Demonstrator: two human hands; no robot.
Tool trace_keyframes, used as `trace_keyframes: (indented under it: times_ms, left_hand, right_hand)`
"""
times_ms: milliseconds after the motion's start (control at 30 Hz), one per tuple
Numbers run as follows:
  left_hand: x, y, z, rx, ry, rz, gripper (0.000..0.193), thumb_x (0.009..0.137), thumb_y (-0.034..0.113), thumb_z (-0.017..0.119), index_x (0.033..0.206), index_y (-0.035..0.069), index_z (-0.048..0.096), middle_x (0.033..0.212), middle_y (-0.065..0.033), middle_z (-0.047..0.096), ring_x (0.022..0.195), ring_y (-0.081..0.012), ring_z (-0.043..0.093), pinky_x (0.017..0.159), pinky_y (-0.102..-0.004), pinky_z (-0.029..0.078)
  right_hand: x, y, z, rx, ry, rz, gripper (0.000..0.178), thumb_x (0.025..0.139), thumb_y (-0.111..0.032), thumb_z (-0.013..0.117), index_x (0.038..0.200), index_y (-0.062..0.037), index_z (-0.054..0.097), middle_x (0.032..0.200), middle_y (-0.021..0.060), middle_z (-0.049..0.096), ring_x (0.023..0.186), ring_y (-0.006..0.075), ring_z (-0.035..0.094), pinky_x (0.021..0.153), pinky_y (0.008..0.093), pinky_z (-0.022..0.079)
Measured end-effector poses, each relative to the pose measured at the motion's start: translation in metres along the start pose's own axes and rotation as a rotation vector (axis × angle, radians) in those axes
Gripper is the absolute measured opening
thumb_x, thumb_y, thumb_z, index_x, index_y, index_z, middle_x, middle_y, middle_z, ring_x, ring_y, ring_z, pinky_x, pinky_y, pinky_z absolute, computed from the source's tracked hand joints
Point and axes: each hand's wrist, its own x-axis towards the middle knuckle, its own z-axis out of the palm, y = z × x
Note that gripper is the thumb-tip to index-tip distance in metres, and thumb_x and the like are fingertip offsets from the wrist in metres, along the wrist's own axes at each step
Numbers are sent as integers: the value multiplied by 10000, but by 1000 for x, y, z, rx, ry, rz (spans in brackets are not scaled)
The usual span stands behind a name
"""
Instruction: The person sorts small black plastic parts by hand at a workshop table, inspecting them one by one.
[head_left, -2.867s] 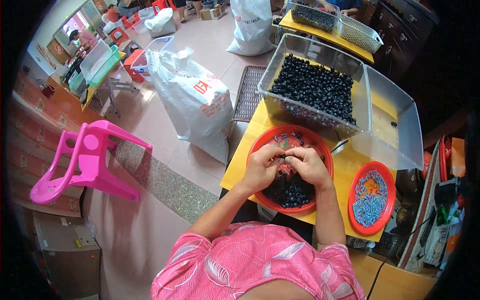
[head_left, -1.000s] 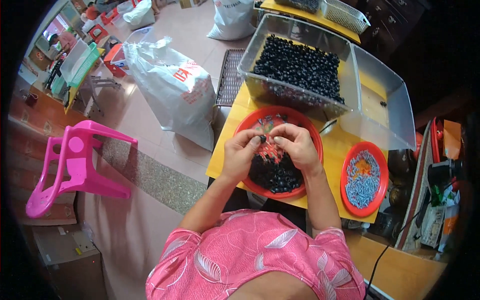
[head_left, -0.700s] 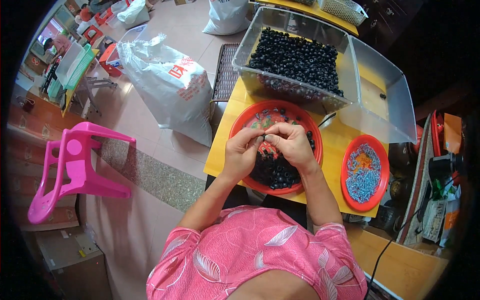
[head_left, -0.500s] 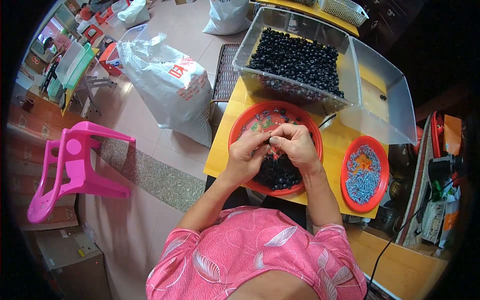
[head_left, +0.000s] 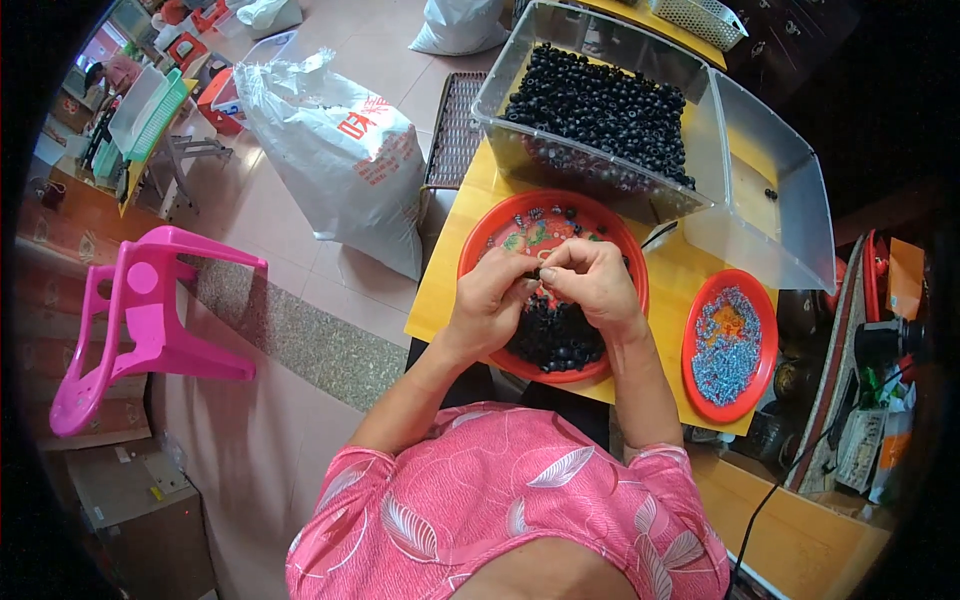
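Note:
Both my hands meet over a round red tray [head_left: 466, 262], their fingertips pinched close together. Between the fingertips of my left hand [head_left: 487, 300] shows a small dark piece, which looks like one of the black parts. My right hand [head_left: 603, 290] pinches thumb against forefinger at the same spot; what it grips is too small to make out. Below the hands, a heap of small round black parts [head_left: 560, 345] fills the near side of the tray. Several small silvery pieces [head_left: 535, 213] and a few black ones lie toward its far rim.
Behind the tray stands a clear plastic bin [head_left: 590, 160] of black ring-like parts, with another clear bin [head_left: 770, 215] beside it. An oval red tray [head_left: 690, 370] of small bluish-silver pieces sits at right on the yellow table [head_left: 440, 310]. A white sack [head_left: 335, 170] and pink stool [head_left: 165, 320] stand left.
My fingers have shifted slightly against each other, and the dark piece at the fingertips is less exposed. The whole view has moved a little; trays and bins stay put.

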Motion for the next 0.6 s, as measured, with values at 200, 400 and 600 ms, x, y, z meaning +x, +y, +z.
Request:
trace_keyframes:
  times_ms: [200, 400, 600]
  left_hand:
    - [-5, 3, -1, -172, -51, -299, 93, 820, 42, 537, 889, -20, 545, 778, -142, 551, 728, -266, 562, 654, -317, 444]
    - [1, 2, 2, 201, -1, -33, 167, 868, 123, 498, 761, -5, 513, 684, -116, 514, 606, -238, 514, 567, -336, 409]
    - [-4, -8, -6, -329, 161, -594, 314, 926, 224, 420, 684, 37, 493, 577, 30, 397, 541, -76, 391, 488, -250, 331]
  right_hand:
    - [1, 1, 0, 90, -29, 108, 124, 766, -118, 622, 747, 4, 617, 612, -2, 567, 505, 39, 491, 433, 171, 366]
    - [1, 4, 4, 276, -66, 175, 140, 762, -136, 649, 763, 1, 621, 619, 12, 571, 492, 54, 496, 427, 181, 383]
    - [0, 4, -2, 53, 33, 54, 104, 755, -95, 642, 754, 0, 601, 632, 17, 574, 491, 62, 502, 441, 184, 398]
